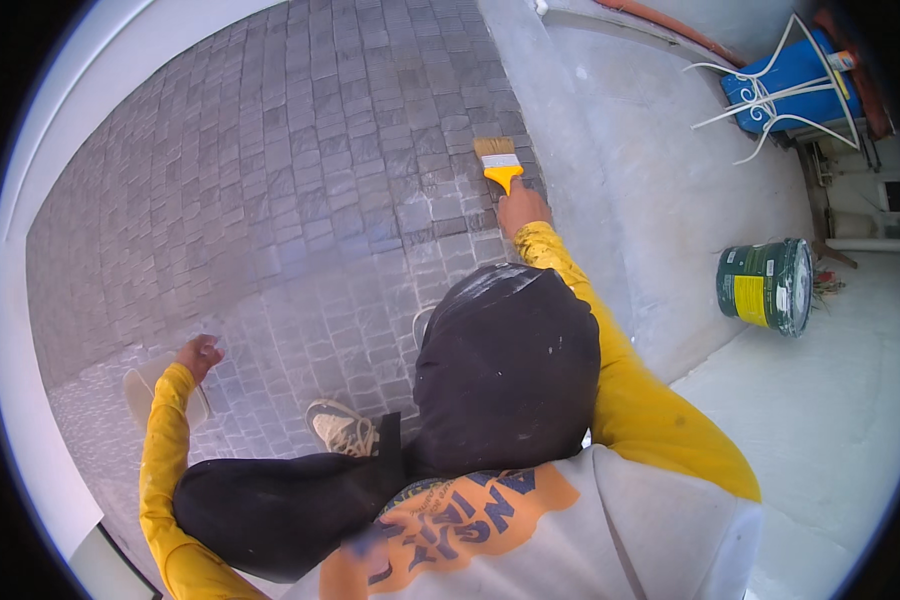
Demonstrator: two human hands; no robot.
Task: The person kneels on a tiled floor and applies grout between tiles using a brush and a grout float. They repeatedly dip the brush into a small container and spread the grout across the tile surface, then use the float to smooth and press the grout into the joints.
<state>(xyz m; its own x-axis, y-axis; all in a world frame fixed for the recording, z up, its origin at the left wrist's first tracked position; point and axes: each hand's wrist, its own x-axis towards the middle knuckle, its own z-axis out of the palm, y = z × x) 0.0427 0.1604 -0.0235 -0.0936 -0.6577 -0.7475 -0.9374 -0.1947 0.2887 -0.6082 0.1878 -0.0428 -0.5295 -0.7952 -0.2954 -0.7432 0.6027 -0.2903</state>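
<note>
Right hand (521,208) is being closed around a yellow-handled brush (499,161), bristles pressed to grey paving blocks (300,180); left hand (199,355) is gripping a cup (146,392). Nearer blocks are looking glossier, farther ones duller.

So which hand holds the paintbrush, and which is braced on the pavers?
The right hand grips the yellow-handled paintbrush up on the grey pavers; the left hand rests low, beside a clear container.

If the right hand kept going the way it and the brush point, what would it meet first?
Only more grey paving stones: the right hand holds a yellow-handled brush with bristles on them, and nothing else appears ahead.
</note>
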